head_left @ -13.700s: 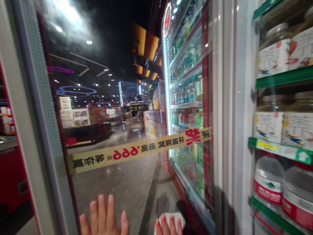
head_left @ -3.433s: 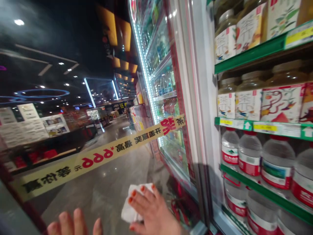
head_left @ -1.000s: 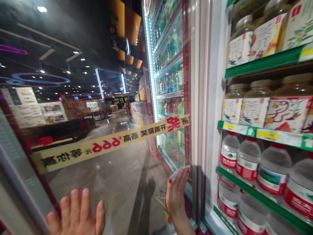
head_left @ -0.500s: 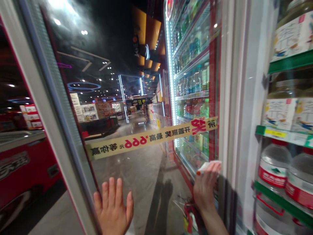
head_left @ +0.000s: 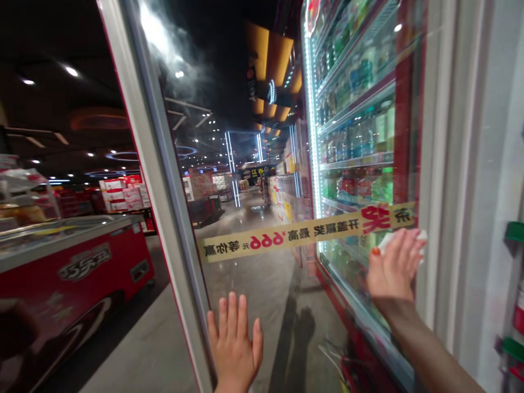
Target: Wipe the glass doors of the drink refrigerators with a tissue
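Observation:
A glass door with a pale frame stands in front of me, crossed by a yellow strip whose lettering reads backwards from this side. My left hand lies flat against the lower glass, its fingers spread and nothing in it. Near the door's right side, my right hand presses a white wipe to the glass, just below the strip's right end. Most of the wipe is hidden under the fingers; whether it is cloth or paper I cannot tell. An orange-red spot shows at the thumb tip.
Beyond the glass stands a lit drinks fridge with shelves of bottles. Left of the door is a red chest freezer. Green shelf edges show at the far right. An aisle floor runs back between stacked goods.
My right hand has moved up the glass with the wipe, towards the strip. The left hand stays flat on the door. The view has turned left, so less of the bottle shelves at right shows.

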### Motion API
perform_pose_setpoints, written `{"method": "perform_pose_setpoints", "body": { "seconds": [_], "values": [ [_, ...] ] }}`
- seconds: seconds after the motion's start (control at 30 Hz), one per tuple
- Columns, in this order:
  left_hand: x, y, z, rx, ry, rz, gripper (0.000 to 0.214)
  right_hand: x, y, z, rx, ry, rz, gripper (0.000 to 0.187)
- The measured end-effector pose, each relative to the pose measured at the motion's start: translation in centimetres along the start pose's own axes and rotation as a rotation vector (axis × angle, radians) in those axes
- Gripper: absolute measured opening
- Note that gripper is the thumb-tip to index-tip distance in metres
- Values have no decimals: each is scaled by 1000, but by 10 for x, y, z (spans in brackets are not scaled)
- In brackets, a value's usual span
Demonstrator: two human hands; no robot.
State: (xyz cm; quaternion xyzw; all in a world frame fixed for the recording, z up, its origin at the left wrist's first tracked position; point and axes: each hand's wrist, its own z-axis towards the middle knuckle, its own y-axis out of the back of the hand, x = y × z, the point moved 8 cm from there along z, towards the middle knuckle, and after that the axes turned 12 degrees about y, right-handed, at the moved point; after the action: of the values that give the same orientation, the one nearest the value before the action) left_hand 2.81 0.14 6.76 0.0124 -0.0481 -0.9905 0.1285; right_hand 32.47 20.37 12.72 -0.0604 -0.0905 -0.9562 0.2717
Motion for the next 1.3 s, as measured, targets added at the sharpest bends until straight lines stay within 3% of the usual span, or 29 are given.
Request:
{"method": "perform_pose_setpoints", "body": {
  "seconds": [0.03,0.1,0.2,0.27,0.33,0.4,0.47,0.5,0.53,0.63,0.67,0.7,0.77,0.9,0.97,1.0,1.03,1.13,1.17,1.2,1.23,1.3],
  "values": [
    [-1,1,0,-2,-1,1,87,8,0,15,4,-19,1,80],
    [-2,4,1,-3,-4,-2,87,52,5,26,15,110,28,82],
    [-4,6,1,-16,-26,-17,85,130,8,-19,106,588,112,78],
    [-3,5,1,-24,-24,-29,85,135,5,-55,155,777,159,70],
    [-3,4,0,-24,-18,-39,84,97,4,-54,141,682,136,72],
    [-3,4,-1,-26,-17,-44,84,45,7,-18,62,362,69,76],
    [-3,6,-1,-40,-20,-49,85,27,16,19,-29,90,29,76],
    [-2,7,-2,-48,-17,-52,86,37,21,32,-69,24,27,75],
    [-1,7,-2,-51,-15,-54,86,61,25,40,-85,45,34,76],
    [2,4,-3,-50,-18,-62,87,173,34,25,-37,558,129,72],
    [2,2,-3,-47,-17,-67,87,198,36,9,-4,733,151,67],
    [3,1,-3,-41,-11,-72,87,208,38,-5,22,846,158,61],
    [4,-1,-3,-23,8,-84,87,180,39,-10,45,869,134,57],
    [2,1,-3,-6,25,-94,89,48,34,70,-35,375,62,69],
    [0,4,-1,-19,30,-91,88,32,28,104,-57,145,38,69],
    [-1,5,0,-28,28,-88,87,47,27,111,-47,91,35,69],
    [-2,6,0,-35,20,-84,86,78,27,111,-25,119,48,69],
    [0,5,-2,-58,-6,-84,85,219,37,80,14,680,196,74],
    [2,3,-4,-58,-7,-90,86,250,38,65,61,840,230,71],
    [5,1,-6,-57,-2,-98,87,265,38,54,97,950,253,69],
    [9,-2,-8,-52,9,-108,88,261,36,49,131,984,256,68],
    [15,-8,-14,-31,44,-120,89,203,30,59,148,832,200,70]
  ]
}}
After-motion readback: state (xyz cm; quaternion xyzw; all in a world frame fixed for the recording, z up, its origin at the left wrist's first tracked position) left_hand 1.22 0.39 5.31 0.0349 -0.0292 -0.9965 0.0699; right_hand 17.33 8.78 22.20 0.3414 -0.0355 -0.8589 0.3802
